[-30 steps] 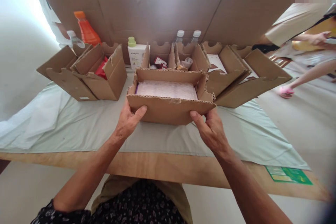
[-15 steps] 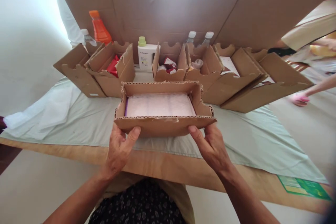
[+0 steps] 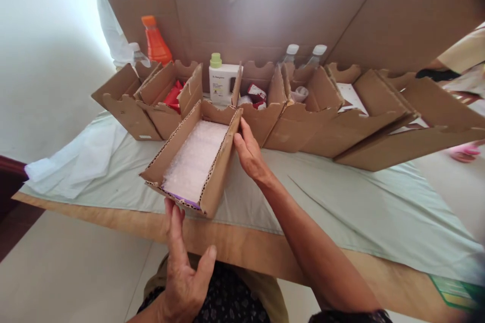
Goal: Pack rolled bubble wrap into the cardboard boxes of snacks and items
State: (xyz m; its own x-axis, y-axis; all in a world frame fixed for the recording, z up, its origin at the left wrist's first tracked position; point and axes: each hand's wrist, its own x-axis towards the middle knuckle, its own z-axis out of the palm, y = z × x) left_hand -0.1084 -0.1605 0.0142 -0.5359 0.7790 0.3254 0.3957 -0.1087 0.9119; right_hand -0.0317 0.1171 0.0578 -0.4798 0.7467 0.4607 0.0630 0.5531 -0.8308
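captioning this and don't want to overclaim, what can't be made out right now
Head view:
What lies under the bubble wrap in the near box: covered; only a purple edge shows.
Bases of the white-capped bottles: hidden behind the rear boxes.
Fine print on the white bottle: too small.
Far end of the green card: lost at the blurred right edge.

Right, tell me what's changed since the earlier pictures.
The box has swung counterclockwise, its right end away, its left end nearer the person. The left hand has released its grip, open by the near end; the right hand stays at the far end. The bubble-wrapped pack inside and boxes behind look unchanged.
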